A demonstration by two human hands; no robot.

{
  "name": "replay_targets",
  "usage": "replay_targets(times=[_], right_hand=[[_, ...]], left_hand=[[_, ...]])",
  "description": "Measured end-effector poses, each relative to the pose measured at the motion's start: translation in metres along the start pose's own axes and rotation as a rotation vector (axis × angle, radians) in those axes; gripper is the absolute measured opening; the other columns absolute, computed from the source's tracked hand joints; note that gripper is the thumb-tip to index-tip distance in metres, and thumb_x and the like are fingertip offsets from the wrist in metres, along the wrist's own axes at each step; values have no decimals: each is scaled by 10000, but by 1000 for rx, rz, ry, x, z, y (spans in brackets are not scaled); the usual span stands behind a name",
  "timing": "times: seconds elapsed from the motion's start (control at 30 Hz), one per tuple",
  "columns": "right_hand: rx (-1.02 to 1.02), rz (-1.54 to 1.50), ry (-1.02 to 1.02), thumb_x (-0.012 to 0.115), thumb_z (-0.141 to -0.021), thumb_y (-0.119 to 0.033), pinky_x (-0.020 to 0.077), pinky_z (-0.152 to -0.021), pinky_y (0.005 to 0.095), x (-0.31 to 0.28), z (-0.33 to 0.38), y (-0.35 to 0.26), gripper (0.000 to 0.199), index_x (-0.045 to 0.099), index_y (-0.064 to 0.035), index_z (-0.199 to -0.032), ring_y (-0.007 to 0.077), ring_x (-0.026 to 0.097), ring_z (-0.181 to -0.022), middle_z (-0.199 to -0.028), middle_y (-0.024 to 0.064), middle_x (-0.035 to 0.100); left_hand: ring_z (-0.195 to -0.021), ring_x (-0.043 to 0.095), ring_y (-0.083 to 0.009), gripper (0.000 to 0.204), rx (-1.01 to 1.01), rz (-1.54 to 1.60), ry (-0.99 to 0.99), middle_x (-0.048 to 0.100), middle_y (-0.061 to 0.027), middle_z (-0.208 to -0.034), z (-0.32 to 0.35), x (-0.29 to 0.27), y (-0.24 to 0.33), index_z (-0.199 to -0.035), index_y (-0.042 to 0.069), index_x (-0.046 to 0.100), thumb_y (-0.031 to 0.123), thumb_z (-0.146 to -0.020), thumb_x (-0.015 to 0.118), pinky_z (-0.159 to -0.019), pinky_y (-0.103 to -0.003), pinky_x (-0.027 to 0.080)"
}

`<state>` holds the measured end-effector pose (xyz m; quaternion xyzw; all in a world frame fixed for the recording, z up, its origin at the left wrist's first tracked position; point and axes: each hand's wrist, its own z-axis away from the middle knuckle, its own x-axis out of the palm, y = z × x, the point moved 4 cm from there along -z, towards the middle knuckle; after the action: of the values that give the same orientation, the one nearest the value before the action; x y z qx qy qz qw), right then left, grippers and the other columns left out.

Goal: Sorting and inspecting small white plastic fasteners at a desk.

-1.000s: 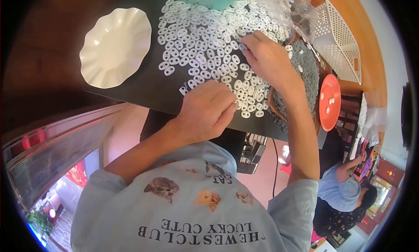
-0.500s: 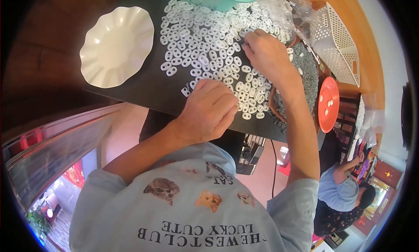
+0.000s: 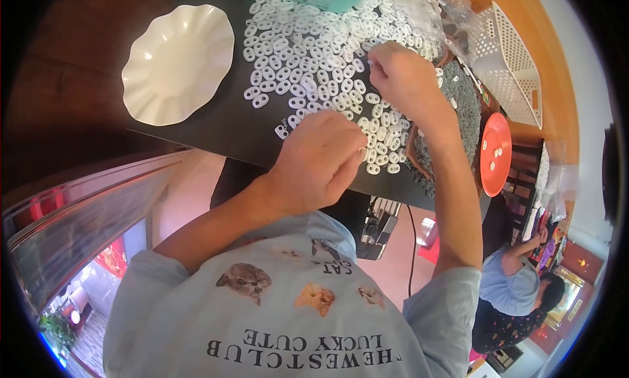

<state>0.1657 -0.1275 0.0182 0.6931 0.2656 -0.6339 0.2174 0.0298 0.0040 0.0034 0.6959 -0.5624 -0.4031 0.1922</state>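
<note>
Head view: the left hand [image 3: 314, 162] has slid nearer the pile of white ring pieces [image 3: 314, 57] on the dark surface [image 3: 216, 126], fingers curled, pinch hidden; the right hand [image 3: 403, 76] pinches one piece, sorting continuing.

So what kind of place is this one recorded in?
Probably a small home or shop workbench for piecework: a dark board strewn with small white plastic rings, sorting baskets, and both hands picking through them.
</note>
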Motion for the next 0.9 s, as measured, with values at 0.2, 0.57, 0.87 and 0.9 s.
replay_targets(times=[0.2,0.57,0.87,0.9], right_hand=[[284,-999,-79,602,-849,44,427,-653,183,-21,37,-2,244,600,-3,-1089,21,522,-752,-805,-45,554],[421,-1445,-53,605,-883,-8,441,-722,192,-11,89,-29,304,549,-7,-1182,49,557,-815,-887,-11,599],[198,-1034,183,587,-934,-80,415,-562,224,-23,101,-37,81,555,-8,-952,41,510,-665,-736,4,560],[202,-1032,185,587,-934,-80,415,-562,224,-21,103,-37,81,555,-8,-952,41,510,-665,-736,4,560]], left_hand=[[-764,565,-283,172,-162,18,53,591,-132,-902,-16,-7,-9,-986,-2,578,-33,-817,591,-685,-332,460],[-700,573,-227,123,39,-171,-88,584,-72,-803,-24,14,-7,-950,28,589,48,-835,625,-619,-332,474],[-666,497,-32,186,-799,783,-83,599,12,-766,-12,23,-19,-980,29,620,202,-968,554,-592,-182,397],[-665,498,-34,187,-820,794,-99,597,12,-763,-11,25,-20,-981,26,619,201,-967,556,-595,-186,401]])
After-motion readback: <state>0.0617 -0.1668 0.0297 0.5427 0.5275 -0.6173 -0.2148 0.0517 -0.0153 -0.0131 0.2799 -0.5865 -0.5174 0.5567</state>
